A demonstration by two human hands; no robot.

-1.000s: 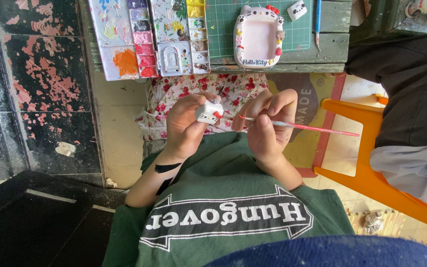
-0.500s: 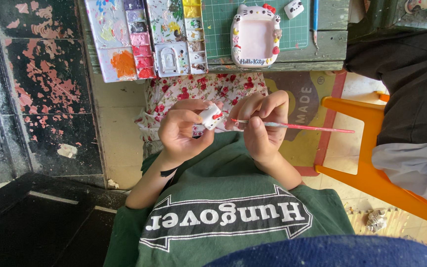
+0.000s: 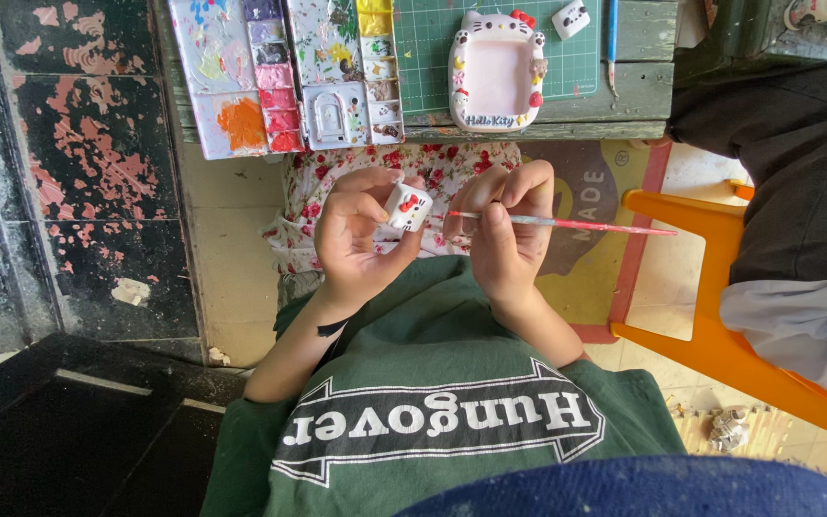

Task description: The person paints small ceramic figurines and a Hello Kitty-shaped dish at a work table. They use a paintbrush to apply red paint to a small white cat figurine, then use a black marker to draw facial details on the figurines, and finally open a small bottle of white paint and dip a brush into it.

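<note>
My left hand (image 3: 356,235) grips a small white cat-shaped figurine (image 3: 407,207) with a red bow, held up over my lap. My right hand (image 3: 504,225) pinches a thin pink-handled paintbrush (image 3: 576,224), its tip close to the figurine and its handle pointing right. Both hands hover above a red-flowered cloth (image 3: 375,168) on my lap. On the low wooden table (image 3: 643,96) ahead lie a paint palette (image 3: 279,72) with several colour wells and a white cat-shaped frame (image 3: 496,69) on a green cutting mat (image 3: 433,43).
A second small white figurine (image 3: 570,18) and a blue brush (image 3: 613,33) rest on the mat. An orange plastic stool (image 3: 720,345) stands to the right, with another person's dark-clothed legs (image 3: 796,163) on it. Worn dark floor lies at left.
Both hands have shifted slightly and the brush tip has drawn closer to the figurine, which my left hand has turned a little.
</note>
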